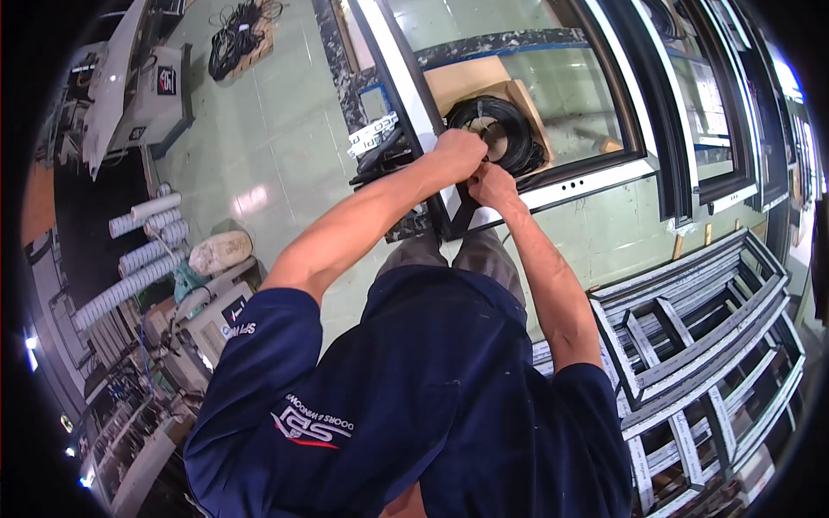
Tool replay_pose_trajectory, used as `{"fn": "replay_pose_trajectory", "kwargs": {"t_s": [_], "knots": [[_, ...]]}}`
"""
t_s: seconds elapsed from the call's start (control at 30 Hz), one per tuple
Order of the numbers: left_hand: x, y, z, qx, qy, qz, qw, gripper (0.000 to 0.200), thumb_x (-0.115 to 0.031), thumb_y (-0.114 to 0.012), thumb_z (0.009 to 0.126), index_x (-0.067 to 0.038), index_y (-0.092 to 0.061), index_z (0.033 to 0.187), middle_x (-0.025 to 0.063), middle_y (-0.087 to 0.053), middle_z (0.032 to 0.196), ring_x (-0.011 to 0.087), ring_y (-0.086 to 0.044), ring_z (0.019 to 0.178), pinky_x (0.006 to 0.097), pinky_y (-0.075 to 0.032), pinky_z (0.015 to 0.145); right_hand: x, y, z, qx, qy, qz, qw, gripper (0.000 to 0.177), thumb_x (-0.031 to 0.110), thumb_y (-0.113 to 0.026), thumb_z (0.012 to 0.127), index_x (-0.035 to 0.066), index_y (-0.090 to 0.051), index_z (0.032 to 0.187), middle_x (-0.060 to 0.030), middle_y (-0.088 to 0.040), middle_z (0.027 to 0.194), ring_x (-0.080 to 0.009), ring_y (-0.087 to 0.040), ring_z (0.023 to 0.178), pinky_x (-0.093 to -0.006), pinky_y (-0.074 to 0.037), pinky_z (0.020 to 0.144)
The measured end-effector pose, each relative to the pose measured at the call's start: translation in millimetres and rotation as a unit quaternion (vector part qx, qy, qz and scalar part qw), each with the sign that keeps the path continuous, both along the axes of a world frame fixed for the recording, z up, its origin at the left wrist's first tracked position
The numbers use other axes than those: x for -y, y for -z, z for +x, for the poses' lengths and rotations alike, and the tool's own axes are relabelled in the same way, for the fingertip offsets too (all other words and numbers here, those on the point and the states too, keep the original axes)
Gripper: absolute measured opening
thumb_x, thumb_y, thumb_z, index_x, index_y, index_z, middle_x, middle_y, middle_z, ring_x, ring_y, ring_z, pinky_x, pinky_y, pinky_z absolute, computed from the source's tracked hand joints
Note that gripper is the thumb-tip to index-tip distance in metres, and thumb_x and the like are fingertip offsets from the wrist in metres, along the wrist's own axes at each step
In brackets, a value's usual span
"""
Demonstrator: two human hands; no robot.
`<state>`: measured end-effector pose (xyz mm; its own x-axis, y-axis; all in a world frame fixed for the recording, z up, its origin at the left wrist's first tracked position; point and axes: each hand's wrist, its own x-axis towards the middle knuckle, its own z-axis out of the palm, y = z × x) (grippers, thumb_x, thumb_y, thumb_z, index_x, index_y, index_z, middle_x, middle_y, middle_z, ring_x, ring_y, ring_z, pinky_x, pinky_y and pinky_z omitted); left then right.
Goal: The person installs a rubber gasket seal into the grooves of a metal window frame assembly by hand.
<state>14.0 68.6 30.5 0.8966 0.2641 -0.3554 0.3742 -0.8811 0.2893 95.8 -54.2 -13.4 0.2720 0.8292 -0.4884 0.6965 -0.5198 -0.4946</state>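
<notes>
My left hand [462, 154] is closed at the near left corner of a black-and-white window frame [566, 186]. A thin black rubber seal strip [486, 155] shows at its fingertips. Just below and to the right, my right hand [494, 186] is also closed, its fingers against the inner edge of the same corner. What lies inside the right fingers is hidden. Beyond both hands, seen through the frame's opening, a coil of black strip [515, 129] sits in an open cardboard box [471, 78].
More frames [704, 104] stand in a row to the right. Several frames [682, 345] lie stacked at the lower right. On the left are wrapped rolls [142, 250] and a grey machine [164, 95]. Black cables [237, 39] lie on the floor, and black pieces [380, 160] lie beside the frame.
</notes>
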Motion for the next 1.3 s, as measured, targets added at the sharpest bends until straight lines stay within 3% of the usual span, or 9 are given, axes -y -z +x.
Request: {"fn": "replay_pose_trajectory", "kwargs": {"t_s": [0.07, 0.13, 0.23, 0.3, 0.53, 0.6, 0.67, 0.73, 1.3], "knots": [[3, -52, -17, 0.009, -0.132, -0.152, 0.979, 0.037, -0.022, -0.074, 0.079, 0.002, -0.070, 0.106, 0.0198, -0.072, 0.082, 0.0317, -0.072, 0.074, 0.0432, -0.057, 0.069, -2, -7, -2, -0.018, 0.021, -0.028, 0.999, 0.027, 0.023, -0.062, 0.083, 0.014, -0.077, 0.104, -0.0174, -0.073, 0.098, -0.0369, -0.070, 0.096, -0.0449, -0.054, 0.088], [18, -78, -60, 0.061, -0.327, -0.390, 0.859, 0.059, -0.032, -0.073, 0.088, 0.004, -0.054, 0.131, 0.0173, -0.070, 0.076, 0.0210, -0.068, 0.058, 0.0340, -0.052, 0.059, 2, 7, 0, -0.046, 0.020, 0.009, 0.999, 0.027, 0.024, -0.062, 0.082, 0.013, -0.077, 0.101, -0.0185, -0.073, 0.096, -0.0377, -0.070, 0.093, -0.0453, -0.055, 0.086], [67, -53, -150, 0.091, -0.424, -0.625, 0.649, 0.032, -0.032, -0.056, 0.103, -0.003, -0.059, 0.117, 0.0052, -0.066, 0.077, 0.0127, -0.064, 0.065, 0.0258, -0.045, 0.057, 1, -11, 1, -0.070, 0.033, 0.032, 0.996, 0.027, 0.023, -0.062, 0.081, 0.012, -0.078, 0.098, -0.0191, -0.073, 0.092, -0.0382, -0.070, 0.091, -0.0460, -0.056, 0.083], [107, -62, -194, 0.052, -0.439, -0.645, 0.623, 0.032, -0.032, -0.055, 0.104, -0.003, -0.063, 0.113, 0.0032, -0.065, 0.080, 0.0103, -0.062, 0.067, 0.0261, -0.048, 0.060, 0, -7, 2, -0.063, 0.021, 0.031, 0.997, 0.027, 0.024, -0.062, 0.081, 0.012, -0.078, 0.099, -0.0190, -0.073, 0.092, -0.0381, -0.070, 0.091, -0.0459, -0.056, 0.083], [57, -164, -172, 0.065, -0.525, -0.452, 0.718, 0.023, -0.023, -0.062, 0.100, -0.001, -0.070, 0.099, -0.0024, -0.058, 0.066, 0.0094, -0.057, 0.063, 0.0306, -0.048, 0.059, -2, -5, 7, -0.091, 0.007, 0.015, 0.996, 0.029, 0.031, -0.065, 0.084, 0.012, -0.078, 0.102, -0.0183, -0.073, 0.096, -0.0369, -0.070, 0.092, -0.0450, -0.055, 0.083], [12, -153, -153, 0.121, -0.372, -0.230, 0.891, 0.021, -0.018, -0.063, 0.095, 0.001, -0.070, 0.090, 0.0076, -0.061, 0.064, 0.0200, -0.061, 0.059, 0.0362, -0.050, 0.061, -4, -3, 5, -0.110, 0.016, 0.015, 0.994, 0.029, 0.034, -0.068, 0.083, 0.012, -0.079, 0.100, -0.0183, -0.073, 0.095, -0.0364, -0.071, 0.091, -0.0445, -0.055, 0.082], [-18, -152, -119, 0.068, -0.340, -0.004, 0.938, 0.017, -0.014, -0.064, 0.087, 0.002, -0.069, 0.086, 0.0195, -0.064, 0.070, 0.0367, -0.064, 0.066, 0.0437, -0.051, 0.067, -8, -1, 7, -0.126, 0.032, 0.014, 0.991, 0.031, 0.036, -0.071, 0.083, 0.012, -0.079, 0.100, -0.0179, -0.074, 0.094, -0.0359, -0.071, 0.090, -0.0439, -0.055, 0.082], [-45, -126, -100, 0.079, -0.304, 0.068, 0.947, 0.016, -0.014, -0.063, 0.084, 0.000, -0.071, 0.085, 0.0245, -0.066, 0.079, 0.0464, -0.062, 0.077, 0.0500, -0.051, 0.072, -15, -3, 9, -0.131, 0.048, -0.030, 0.990, 0.032, 0.037, -0.073, 0.082, 0.011, -0.079, 0.099, -0.0167, -0.074, 0.091, -0.0347, -0.071, 0.088, -0.0429, -0.055, 0.081], [-66, -80, -45, 0.089, -0.313, 0.053, 0.944, 0.018, -0.021, -0.069, 0.086, -0.005, -0.074, 0.094, 0.0206, -0.071, 0.085, 0.0398, -0.069, 0.087, 0.0496, -0.054, 0.079, -31, 25, -7, -0.230, 0.159, 0.053, 0.959, 0.032, 0.031, -0.061, 0.093, 0.002, -0.072, 0.102, -0.0247, -0.071, 0.097, -0.0428, -0.067, 0.098, -0.0494, -0.051, 0.085]]}}
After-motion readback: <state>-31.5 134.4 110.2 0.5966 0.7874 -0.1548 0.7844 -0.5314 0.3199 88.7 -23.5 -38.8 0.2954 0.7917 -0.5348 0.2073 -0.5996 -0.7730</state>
